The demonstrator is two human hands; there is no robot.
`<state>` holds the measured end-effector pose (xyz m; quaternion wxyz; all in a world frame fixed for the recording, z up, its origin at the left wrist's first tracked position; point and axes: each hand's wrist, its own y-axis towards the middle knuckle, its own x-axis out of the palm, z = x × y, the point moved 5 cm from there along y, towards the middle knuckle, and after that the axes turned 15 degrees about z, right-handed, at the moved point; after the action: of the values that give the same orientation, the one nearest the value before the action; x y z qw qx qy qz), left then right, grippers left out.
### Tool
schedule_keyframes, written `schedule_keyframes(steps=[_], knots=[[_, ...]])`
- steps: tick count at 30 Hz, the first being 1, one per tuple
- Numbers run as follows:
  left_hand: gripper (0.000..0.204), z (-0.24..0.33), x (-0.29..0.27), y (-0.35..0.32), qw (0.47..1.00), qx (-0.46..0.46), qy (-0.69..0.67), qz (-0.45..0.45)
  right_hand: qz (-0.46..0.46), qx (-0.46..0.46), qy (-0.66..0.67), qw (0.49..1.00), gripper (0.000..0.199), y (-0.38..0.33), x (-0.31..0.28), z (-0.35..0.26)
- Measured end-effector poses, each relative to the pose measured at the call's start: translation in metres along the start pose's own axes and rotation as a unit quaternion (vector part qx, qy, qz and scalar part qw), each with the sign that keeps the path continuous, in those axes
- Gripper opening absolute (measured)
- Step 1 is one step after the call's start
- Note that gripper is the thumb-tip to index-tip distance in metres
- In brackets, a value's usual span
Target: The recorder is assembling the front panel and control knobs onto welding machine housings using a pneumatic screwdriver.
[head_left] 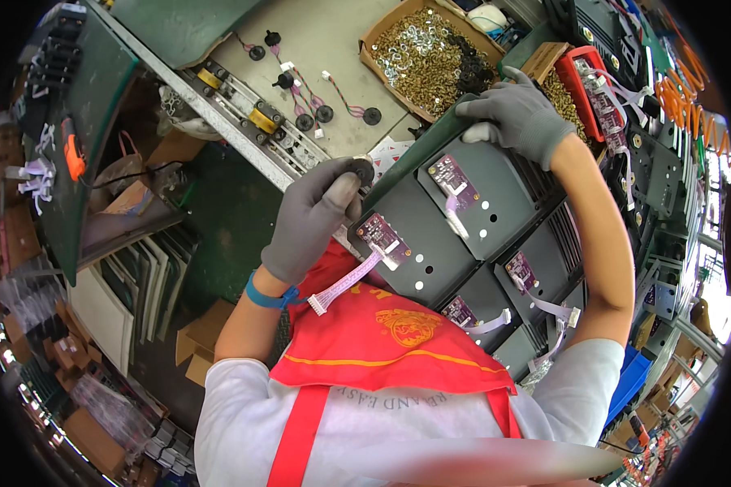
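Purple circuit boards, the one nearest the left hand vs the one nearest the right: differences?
Cable run: the left board has a long cable reaching out over the red apron; the right board has a cable lying over its own panel.

Visible cable length: the left board's looks longer, the right board's shorter.

Shared: both are purple, with a pale cable.

One head-worn fisheye view looks down, from close above, at the left hand (307, 217) and right hand (518, 115).
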<state>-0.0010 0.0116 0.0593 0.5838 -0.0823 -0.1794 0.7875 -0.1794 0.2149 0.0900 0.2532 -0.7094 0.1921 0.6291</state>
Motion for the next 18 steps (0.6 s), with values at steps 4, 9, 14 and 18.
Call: schedule_keyframes(steps=[4, 9, 14, 18], knots=[[0.034, -0.015, -0.003, 0.016, 0.999, 0.033, 0.003, 0.022, 0.156, -0.105, 0.024, 0.982, 0.058, -0.017, -0.072, -0.001], [0.039, 0.004, 0.021, 0.015, 0.993, -0.057, -0.035, -0.101, 0.264, -0.073, -0.005, 0.962, 0.038, -0.08, -0.148, -0.041], [0.027, 0.009, 0.036, 0.012, 0.955, -0.207, -0.136, -0.162, 0.387, -0.161, 0.014, 0.908, 0.025, -0.087, -0.103, -0.086], [0.018, 0.0, 0.036, 0.013, 0.933, -0.273, -0.196, -0.126, 0.406, -0.233, 0.016, 0.884, 0.027, -0.096, -0.061, -0.099]])
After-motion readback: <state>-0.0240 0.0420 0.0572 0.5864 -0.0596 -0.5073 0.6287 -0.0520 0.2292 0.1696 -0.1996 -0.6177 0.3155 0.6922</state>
